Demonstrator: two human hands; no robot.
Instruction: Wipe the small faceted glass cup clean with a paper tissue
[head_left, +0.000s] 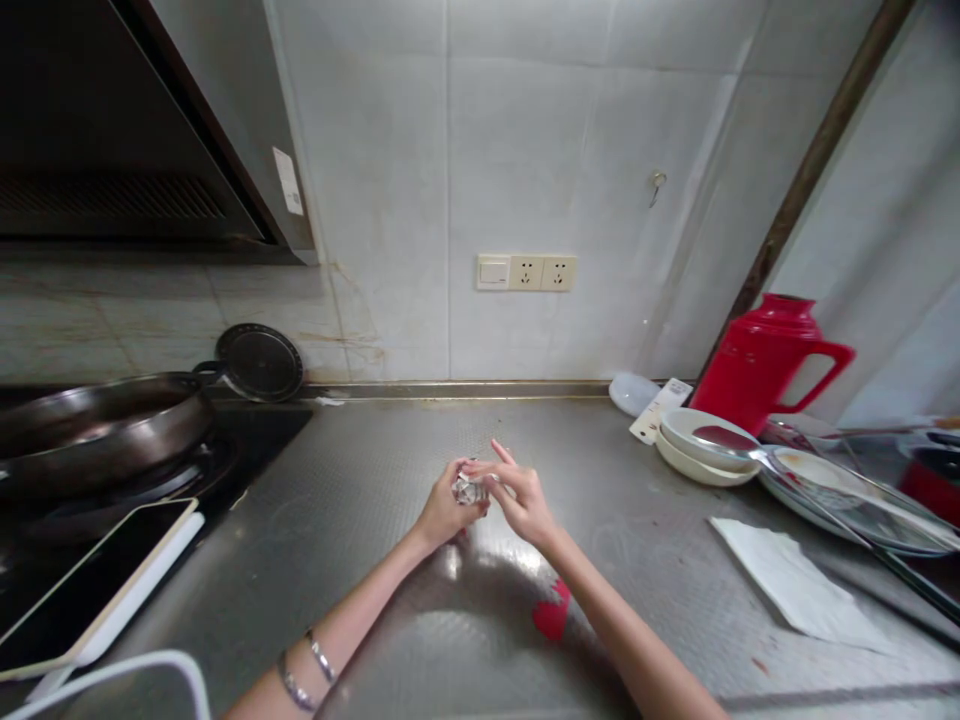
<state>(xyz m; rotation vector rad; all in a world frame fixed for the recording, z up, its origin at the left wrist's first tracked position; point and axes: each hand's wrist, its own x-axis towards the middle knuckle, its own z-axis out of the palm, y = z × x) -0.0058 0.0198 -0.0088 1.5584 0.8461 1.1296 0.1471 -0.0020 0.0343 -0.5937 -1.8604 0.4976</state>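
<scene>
My left hand [442, 508] is wrapped around a small ball of crumpled silvery foil [469, 488], just above the middle of the metal counter [360, 600]. From the other side my right hand [523, 497] reaches over, its bent fingertips pressed on the ball and one finger raised. Part of the ball is hidden behind the fingers. On the counter below my right wrist lies a flat, bright red piece [553, 610] with a jagged edge.
At left a wide pan [105, 430] sits on the black stove beside a phone [97, 575] with a white cable. Stacked bowls [705, 465], a red thermos [765, 360], plates with long utensils and a white napkin [799, 580] are at right. The tiled wall has sockets [526, 272].
</scene>
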